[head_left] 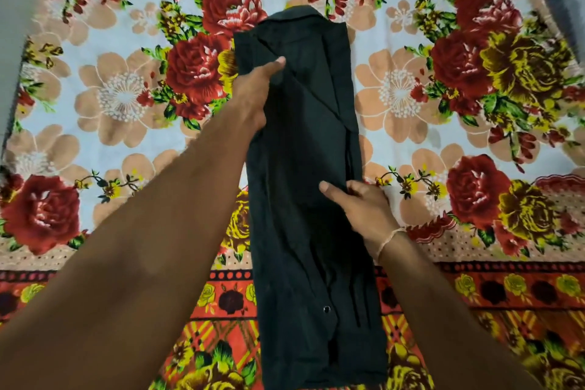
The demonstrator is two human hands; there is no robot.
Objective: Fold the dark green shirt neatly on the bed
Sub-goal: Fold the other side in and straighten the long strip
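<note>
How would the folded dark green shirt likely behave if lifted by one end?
The dark green shirt would probably droop and unfold: its long strip shows soft creases. It looks light and thin. Both hands, left and right, are holding its layers in place.

shirt (304, 174) — long narrow strip on bedsheet (120, 95) | left hand (253, 95) pinching its edge | right hand (364, 209) pinching its edge

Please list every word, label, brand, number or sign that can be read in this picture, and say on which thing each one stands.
None: no readable text appears anywhere in this view.
Shirt: no label, tag or print shows; only a small round snap.
Bedsheet: flower pattern only, no letters or numbers.
Left hand and right hand: no writing; a plain thread circles the right wrist.
</note>
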